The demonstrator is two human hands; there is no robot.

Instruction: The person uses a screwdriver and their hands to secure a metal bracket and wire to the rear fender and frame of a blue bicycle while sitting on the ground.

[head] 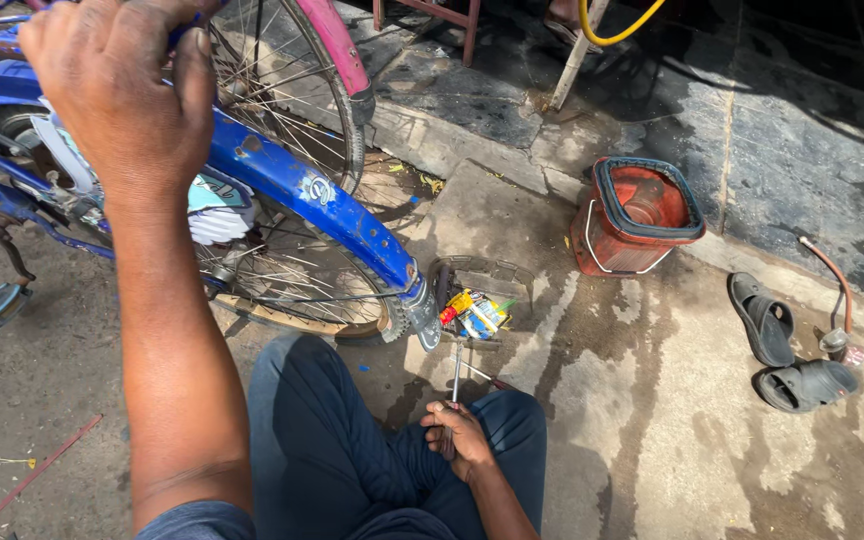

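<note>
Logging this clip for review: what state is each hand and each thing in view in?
left hand: raised, gripping the bicycle
right hand: closed on the screwdriver
screwdriver: held upright, tip toward the ground
blue bicycle: upside down, wheels up
red bucket: upright, open
small basket: holding small packets
sandals: off, lying on the ground

We are finding open wet pavement (pixel 652 400) lying right of our knees. The blue bicycle frame (pixel 322 200), small basket (pixel 482 275) and red bucket (pixel 637 215) are blocking ahead.

A red square plastic bucket with a black rim (pixel 635 215) stands far right; two dark rubber sandals (pixel 780 345) lie right, beside a reddish hose (pixel 832 280).
</note>
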